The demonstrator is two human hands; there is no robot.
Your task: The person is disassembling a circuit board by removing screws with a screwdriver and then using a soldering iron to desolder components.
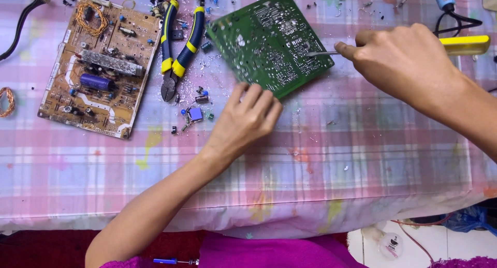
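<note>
right hand (401, 61) grips a yellow-handled screwdriver (463, 44), its tip on the green circuit board (272, 40). left hand (247, 118), fingers curled and holding nothing, presses the board's near edge; cutting pliers (178, 45) lie beyond it.

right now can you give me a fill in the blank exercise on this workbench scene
1. The left hand presses on the edge of the ____ circuit board.
2. The right hand holds a tool with a ____ handle, its metal tip on that board.
3. The pliers lie between the green board and the ____ circuit board.
4. The table is covered with a ____ cloth.

Missing words: green; yellow; tan; plaid
</note>
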